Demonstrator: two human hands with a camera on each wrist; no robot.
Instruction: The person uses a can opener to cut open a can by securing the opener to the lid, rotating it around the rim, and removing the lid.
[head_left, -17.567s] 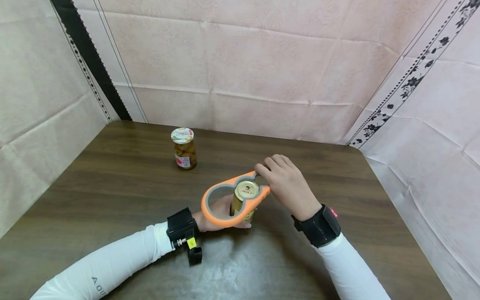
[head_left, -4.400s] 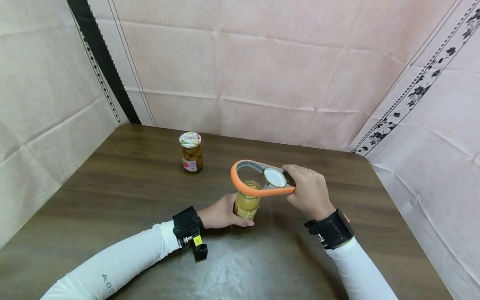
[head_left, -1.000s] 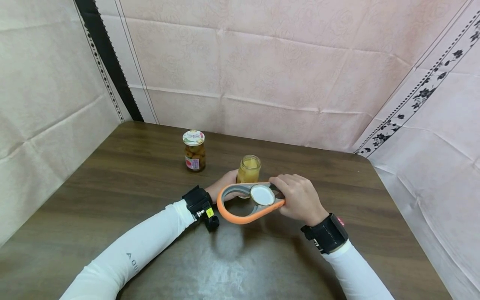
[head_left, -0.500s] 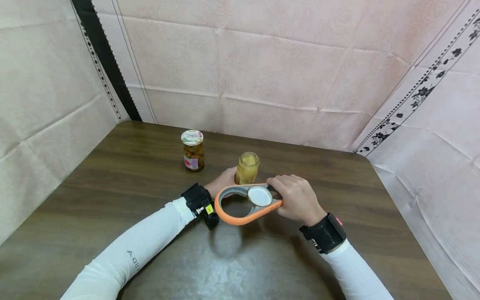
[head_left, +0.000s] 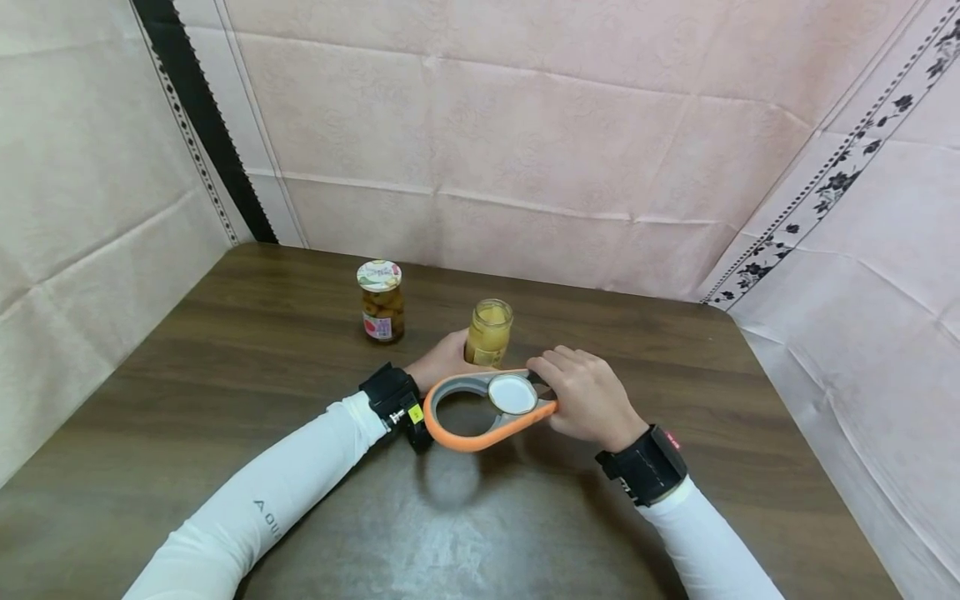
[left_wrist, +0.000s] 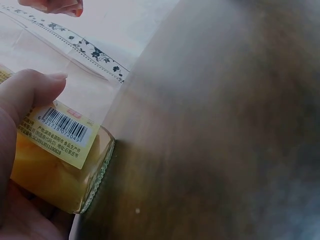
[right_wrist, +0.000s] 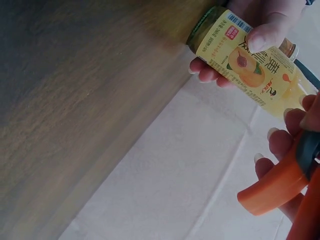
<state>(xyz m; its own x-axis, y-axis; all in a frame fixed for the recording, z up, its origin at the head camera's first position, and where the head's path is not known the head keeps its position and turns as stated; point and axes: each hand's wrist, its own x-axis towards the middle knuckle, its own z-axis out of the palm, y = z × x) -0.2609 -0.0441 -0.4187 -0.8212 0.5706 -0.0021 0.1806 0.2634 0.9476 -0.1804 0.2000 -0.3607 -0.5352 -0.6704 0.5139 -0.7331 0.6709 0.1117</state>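
Note:
In the head view my left hand (head_left: 444, 362) grips an uncovered glass jar (head_left: 491, 332) of yellow peaches, fingers and thumb around its lower side. The jar stands about upright; its yellow label and barcode (left_wrist: 62, 125) show in the left wrist view. Whether its base touches the table cannot be told. My right hand (head_left: 588, 395) holds the handles of an orange and grey jar opener (head_left: 459, 442), in front of the jar. A round lid (head_left: 512, 394), white underside up, sits in the opener's small opening nearest the right hand. The opener's large loop surrounds nothing.
A second jar (head_left: 381, 302), with brown contents and a patterned lid, stands at the back left of the brown wooden table (head_left: 315, 492). Pale cloth (head_left: 480, 150) hangs behind the table and along both sides.
Earlier the opener lay over the lidded jar; now the lid is off and in the opener. The jar went farther back, the opener nearer. Over the last second little has moved.

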